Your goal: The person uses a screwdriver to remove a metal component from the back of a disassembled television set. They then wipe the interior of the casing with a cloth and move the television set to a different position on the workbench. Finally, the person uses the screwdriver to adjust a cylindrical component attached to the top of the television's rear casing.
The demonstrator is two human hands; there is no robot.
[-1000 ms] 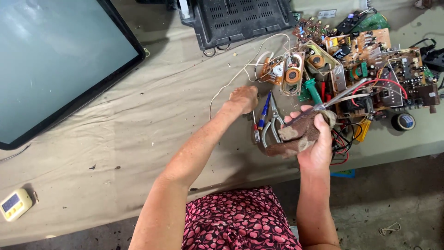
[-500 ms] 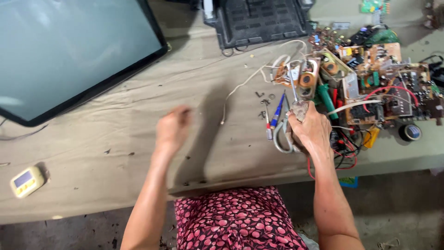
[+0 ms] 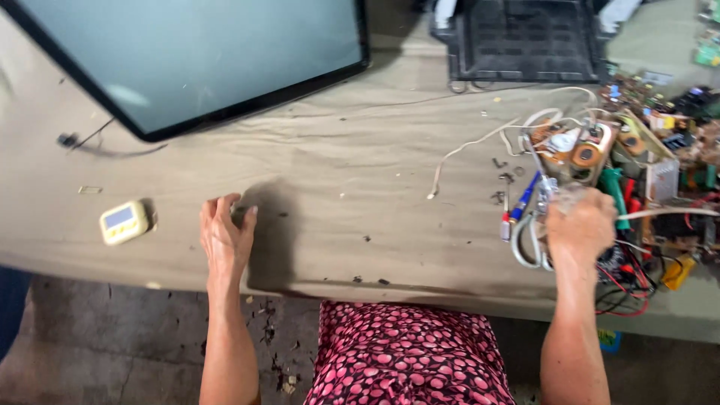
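- Head view: the left hand [image 3: 225, 236] rests on the beige cloth-covered table [image 3: 337, 195], fingers loosely spread, holding nothing.
- The right hand [image 3: 579, 225] is closed over grey-handled scissors [image 3: 525, 238].
- Just beside it lies a tangled heap of circuit boards and wires [image 3: 637, 165].
- A small yellow meter [image 3: 124, 222] lies near the left hand.

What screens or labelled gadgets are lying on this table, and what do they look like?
Big flat screen: top left of the table, dark frame, blank pale grey-blue panel.
Small yellow gadget: near the front edge, left of the left hand, rounded, with a little pale display.
Black vented casing: top centre, no screen visible.
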